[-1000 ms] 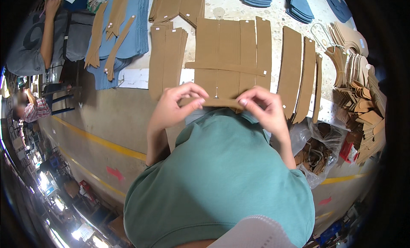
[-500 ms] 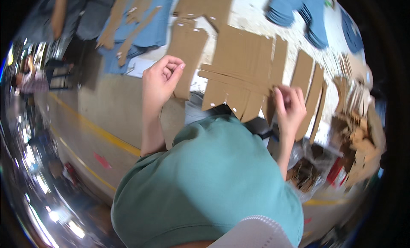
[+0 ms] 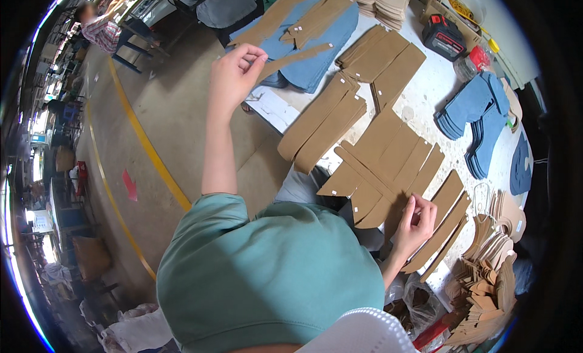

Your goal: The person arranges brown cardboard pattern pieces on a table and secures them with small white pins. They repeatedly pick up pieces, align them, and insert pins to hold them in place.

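Note:
My left hand (image 3: 235,79) is raised at the left of the table, fingers curled and thumb pressed to the forefinger. Whatever the pinch may hold is too small to tell. Behind its fingertips a thin brown strip (image 3: 297,59) shows over the stacked blue pieces (image 3: 325,67). My right hand (image 3: 416,222) is closed too, with thumb and fingertips together, beside the lower right of the brown cut pieces (image 3: 388,149). Its contents are hidden. A narrow brown strip (image 3: 370,174) lies across those pieces. Small white tags dot several of the brown pieces.
The white table (image 3: 273,109) also bears brown stacks (image 3: 382,58), a black-red battery pack (image 3: 444,37), blue stacks (image 3: 480,119) and long brown strips (image 3: 446,201). Scraps (image 3: 483,292) and a plastic bag (image 3: 419,301) crowd the near right edge. A person (image 3: 100,31) sits far left.
The view has swung so the table appears farther right and turned. My left hand now appears in front of the blue stack's strip; my right hand appears lower, fingers still closed.

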{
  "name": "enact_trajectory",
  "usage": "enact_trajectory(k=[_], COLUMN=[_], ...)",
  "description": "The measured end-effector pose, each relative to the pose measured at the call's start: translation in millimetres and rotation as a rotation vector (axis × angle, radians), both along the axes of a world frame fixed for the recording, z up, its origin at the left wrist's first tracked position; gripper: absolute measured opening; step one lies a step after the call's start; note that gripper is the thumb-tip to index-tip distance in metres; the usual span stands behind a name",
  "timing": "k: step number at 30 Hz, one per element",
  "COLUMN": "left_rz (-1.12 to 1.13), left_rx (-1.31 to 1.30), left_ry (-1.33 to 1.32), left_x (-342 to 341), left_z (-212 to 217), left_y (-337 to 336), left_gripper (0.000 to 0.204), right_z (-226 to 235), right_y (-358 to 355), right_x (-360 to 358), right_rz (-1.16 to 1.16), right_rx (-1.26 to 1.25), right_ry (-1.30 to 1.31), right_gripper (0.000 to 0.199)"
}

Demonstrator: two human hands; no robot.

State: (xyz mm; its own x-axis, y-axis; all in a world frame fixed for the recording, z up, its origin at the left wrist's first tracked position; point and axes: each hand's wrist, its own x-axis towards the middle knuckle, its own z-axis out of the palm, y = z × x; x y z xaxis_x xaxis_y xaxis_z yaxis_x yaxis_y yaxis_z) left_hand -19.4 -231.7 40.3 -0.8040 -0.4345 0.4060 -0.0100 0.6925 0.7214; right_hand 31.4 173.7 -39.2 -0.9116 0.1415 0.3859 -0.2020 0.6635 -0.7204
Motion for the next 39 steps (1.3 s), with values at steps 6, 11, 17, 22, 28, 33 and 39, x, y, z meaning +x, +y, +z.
enact_trajectory(k=[6, 11, 17, 22, 28, 33, 39], left_rz=[-0.088, -0.164, -0.133, -0.114, -0.149, -0.271, -0.265], left_rx=[-0.075, -0.267, -0.233, -0.358, -0.276, -0.204, -0.136], left_ry=[-0.074, -0.226, -0.317, -0.193, -0.22, -0.293, -0.147], left_x=[-18.5, -40.1, -47.5, -44.2, -48.1, -64.3, -56.6], left_z=[-2.2, -15.2, -22.6, -25.9, -31.0, -34.6, -40.6], left_y=[-11.0, -9.7, -12.5, -4.8, -10.9, -33.8, -24.5], left_gripper=[0.017, 0.03, 0.033, 0.032, 0.03, 0.033, 0.027], right_z=[-1.6, -3.0, -1.8, -1.7, -1.7, -2.4, 2.2], right_y=[-1.6, -2.3, -2.2, -3.3, -2.8, -0.8, 6.6], right_x=[2.1, 0.5, 2.8, 1.1, 1.3, 2.4, 10.2], right_rz=[-0.012, 0.026, 0.002, 0.037, 0.023, 0.012, -0.012], right_rx=[0.017, 0.014, 0.019, -0.016, -0.044, -0.106, -0.132], right_ry=[-0.029, 0.031, 0.022, 0.055, 0.031, 0.058, 0.046], right_gripper=[0.005, 0.005, 0.004, 0.004, 0.004, 0.005, 0.006])
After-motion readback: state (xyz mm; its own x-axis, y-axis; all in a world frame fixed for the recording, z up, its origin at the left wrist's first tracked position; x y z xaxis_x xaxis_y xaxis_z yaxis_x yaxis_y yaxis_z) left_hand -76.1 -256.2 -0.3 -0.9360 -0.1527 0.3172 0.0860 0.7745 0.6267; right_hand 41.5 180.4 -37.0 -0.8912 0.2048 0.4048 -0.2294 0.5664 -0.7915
